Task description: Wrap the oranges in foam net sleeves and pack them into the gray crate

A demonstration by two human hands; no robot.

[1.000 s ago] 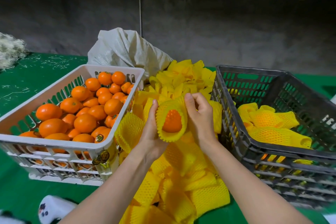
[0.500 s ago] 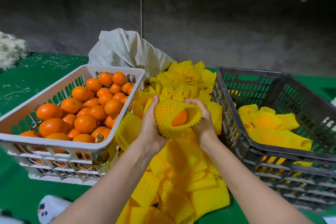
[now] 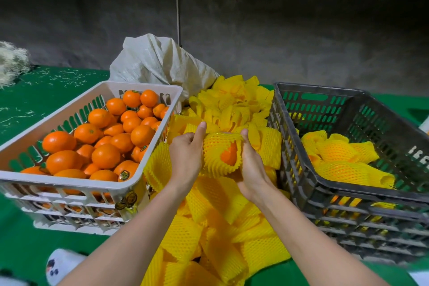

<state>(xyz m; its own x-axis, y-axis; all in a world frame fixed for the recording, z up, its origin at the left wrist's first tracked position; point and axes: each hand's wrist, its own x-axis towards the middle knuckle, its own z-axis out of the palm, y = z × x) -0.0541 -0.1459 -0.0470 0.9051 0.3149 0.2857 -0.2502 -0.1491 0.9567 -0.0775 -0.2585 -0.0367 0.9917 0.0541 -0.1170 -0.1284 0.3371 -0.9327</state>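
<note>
Two crates stand on a green table cover in the head camera's view, with a loose pile of yellow foam nets heaped between them. On the left, the white crate is filled close to its rim with bare oranges, several of them carrying small dark stickers. On the right, the gray crate holds a few wrapped oranges lying on its floor toward the near side, each inside a yellow net with the net ends sticking out. A pale woven sack slumps behind the pile, touching the white crate's far corner. A tuft of pale fibres sits at the far left edge of the table.

Both hands are raised over the pile, between the crates and above neither. They hold one orange that sits partly inside a sleeve. The sleeve's open mouth faces the camera, and a wedge of orange peel shows through it. The left hand grips the sleeve's left side, its thumb stretched up along the upper edge. The right hand cups the sleeve from the right and below, its thumb tip hooked over the top edge, so the fruit is clasped between the two palms. The bundle is closer to the gray crate's near-left corner than to the white crate's rim.
</note>
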